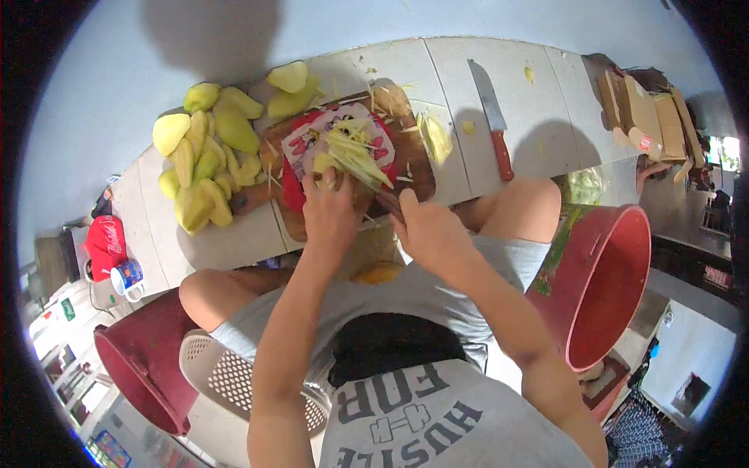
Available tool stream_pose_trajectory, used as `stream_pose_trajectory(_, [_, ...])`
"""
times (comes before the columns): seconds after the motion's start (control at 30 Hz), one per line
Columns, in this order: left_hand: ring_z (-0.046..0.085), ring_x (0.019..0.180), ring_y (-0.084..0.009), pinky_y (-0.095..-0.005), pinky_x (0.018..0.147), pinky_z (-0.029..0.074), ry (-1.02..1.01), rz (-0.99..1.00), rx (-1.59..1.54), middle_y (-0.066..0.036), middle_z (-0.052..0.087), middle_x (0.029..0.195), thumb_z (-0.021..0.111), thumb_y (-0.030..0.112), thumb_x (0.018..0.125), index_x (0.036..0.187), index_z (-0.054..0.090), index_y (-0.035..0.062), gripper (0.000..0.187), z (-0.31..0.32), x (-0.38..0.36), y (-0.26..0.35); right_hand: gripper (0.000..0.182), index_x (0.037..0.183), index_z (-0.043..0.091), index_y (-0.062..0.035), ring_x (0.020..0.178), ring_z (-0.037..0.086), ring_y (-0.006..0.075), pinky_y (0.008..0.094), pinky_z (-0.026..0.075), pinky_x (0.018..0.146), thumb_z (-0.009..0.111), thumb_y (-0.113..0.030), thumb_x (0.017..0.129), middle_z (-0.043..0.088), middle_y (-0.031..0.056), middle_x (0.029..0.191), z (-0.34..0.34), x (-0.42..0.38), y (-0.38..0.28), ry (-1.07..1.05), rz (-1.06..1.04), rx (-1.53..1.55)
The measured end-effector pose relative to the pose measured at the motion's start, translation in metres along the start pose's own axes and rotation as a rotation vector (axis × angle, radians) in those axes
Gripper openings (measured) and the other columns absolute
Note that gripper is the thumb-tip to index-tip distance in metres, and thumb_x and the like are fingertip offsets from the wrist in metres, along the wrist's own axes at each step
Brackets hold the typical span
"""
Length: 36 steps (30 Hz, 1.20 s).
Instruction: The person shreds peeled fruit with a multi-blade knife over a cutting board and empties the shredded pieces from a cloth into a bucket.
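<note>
My left hand (pixel 331 207) is closed with its fingertips on a pale yellow-green fruit piece (pixel 322 162), which looks like peeled mango. Thin cut strips (pixel 355 154) lie beside it on a red and white patterned cloth (pixel 296 146). My right hand (pixel 425 230) grips a knife (pixel 388 200), its dark blade pointing toward the strips and its handle mostly hidden. Beneath the cloth is a wooden cutting board (pixel 421 181). To the left, several peeled fruit pieces (pixel 234 129) are heaped on the tiled surface (pixel 437 66).
A red-handled knife (pixel 499 148) lies at the right, before cardboard boxes (pixel 640 117) and a plastic bag (pixel 585 187). Red buckets stand right (pixel 608 288) and left (pixel 144 359), near a white perforated basket (pixel 218 370). A mug (pixel 127 277) sits by the left edge.
</note>
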<state>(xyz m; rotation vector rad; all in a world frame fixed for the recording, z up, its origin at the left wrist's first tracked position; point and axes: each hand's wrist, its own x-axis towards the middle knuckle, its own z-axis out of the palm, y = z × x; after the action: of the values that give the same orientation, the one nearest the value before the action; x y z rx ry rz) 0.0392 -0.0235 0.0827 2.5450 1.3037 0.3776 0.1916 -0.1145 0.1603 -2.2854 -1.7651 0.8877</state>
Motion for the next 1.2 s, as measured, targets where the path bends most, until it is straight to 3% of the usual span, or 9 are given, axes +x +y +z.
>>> stream_pose_trajectory(0.03, [0.050,0.114,-0.0408,-0.0487,0.098,0.044,0.013,-0.006,0.002,-0.017,0.060,0.119,0.087,0.027,0.064,0.114,0.064,0.0056,0.059,0.001,0.005,-0.002,0.027,0.101,0.046,0.0007,0.070,0.068,0.0462,0.0562,0.055,0.062,0.056,-0.024,0.097,0.066,0.0254,0.073,0.000,0.005,0.002,0.004,-0.012,-0.008])
stream_pose_trajectory(0.1, [0.051,0.111,-0.0453,-0.0472,0.079,0.058,0.049,0.081,-0.001,-0.016,0.060,0.118,0.082,0.027,0.074,0.120,0.066,0.0083,0.052,-0.003,-0.001,-0.003,0.027,0.100,0.046,0.0008,0.070,0.068,0.0458,0.0555,0.055,0.061,0.057,-0.024,0.096,0.066,0.0255,0.073,0.009,0.001,0.003,0.001,0.010,0.064])
stream_pose_trajectory(0.23, [0.051,0.111,-0.0456,-0.0465,0.077,0.058,-0.061,0.020,0.048,-0.016,0.060,0.119,0.082,0.026,0.074,0.119,0.066,0.0082,0.051,-0.001,0.000,-0.004,0.026,0.101,0.046,0.0005,0.070,0.069,0.0456,0.0548,0.056,0.060,0.057,-0.023,0.096,0.066,0.0261,0.073,0.015,0.006,0.006,0.032,-0.017,0.011])
stream_pose_trajectory(0.63, [0.051,0.112,-0.0437,-0.0463,0.081,0.057,0.085,0.096,0.013,-0.015,0.060,0.119,0.083,0.025,0.071,0.118,0.064,0.0059,0.054,0.008,-0.015,-0.011,0.027,0.103,0.046,0.0004,0.072,0.069,0.0460,0.0548,0.057,0.062,0.057,-0.024,0.096,0.067,0.0267,0.075,0.020,-0.006,-0.009,0.008,0.007,0.070])
stream_pose_trajectory(0.7, [0.051,0.112,-0.0401,-0.0489,0.099,0.044,0.048,0.083,-0.001,-0.016,0.059,0.121,0.086,0.024,0.063,0.119,0.062,0.0045,0.064,0.008,-0.006,-0.011,0.027,0.104,0.047,0.0002,0.073,0.069,0.0455,0.0544,0.057,0.062,0.056,-0.024,0.096,0.067,0.0266,0.075,0.039,0.012,0.006,0.037,0.023,0.030])
stream_pose_trajectory(0.8, [0.051,0.114,-0.0404,-0.0487,0.101,0.042,0.008,0.123,-0.020,-0.017,0.059,0.121,0.085,0.023,0.064,0.119,0.062,0.0036,0.063,-0.001,-0.009,-0.014,0.026,0.103,0.047,-0.0001,0.073,0.070,0.0452,0.0541,0.057,0.062,0.057,-0.023,0.096,0.067,0.0264,0.074,0.046,0.009,0.009,0.071,-0.008,0.043])
stream_pose_trajectory(0.9, [0.050,0.116,-0.0449,-0.0479,0.089,0.054,0.023,0.152,0.001,-0.016,0.059,0.120,0.081,0.020,0.072,0.121,0.063,0.0042,0.055,-0.002,-0.008,-0.015,0.025,0.104,0.047,-0.0004,0.074,0.070,0.0449,0.0543,0.057,0.062,0.057,-0.021,0.095,0.068,0.0262,0.075,0.035,0.008,-0.002,0.047,0.013,0.013])
stream_pose_trajectory(1.13, [0.049,0.117,-0.0465,-0.0493,0.093,0.052,0.026,0.150,-0.037,-0.017,0.059,0.120,0.081,0.019,0.071,0.120,0.063,0.0033,0.055,-0.002,-0.004,-0.018,0.026,0.106,0.046,0.0000,0.074,0.069,0.0462,0.0556,0.056,0.063,0.056,-0.022,0.096,0.068,0.0271,0.076,0.036,0.018,-0.003,0.072,0.023,0.049])
stream_pose_trajectory(1.2, [0.051,0.120,-0.0404,-0.0510,0.108,0.038,-0.008,0.136,-0.082,-0.018,0.060,0.125,0.082,0.019,0.065,0.120,0.062,0.0024,0.061,0.001,-0.008,-0.019,0.027,0.106,0.046,0.0006,0.074,0.069,0.0462,0.0560,0.056,0.064,0.056,-0.022,0.096,0.067,0.0271,0.076,0.036,0.013,-0.005,0.059,-0.005,0.048])
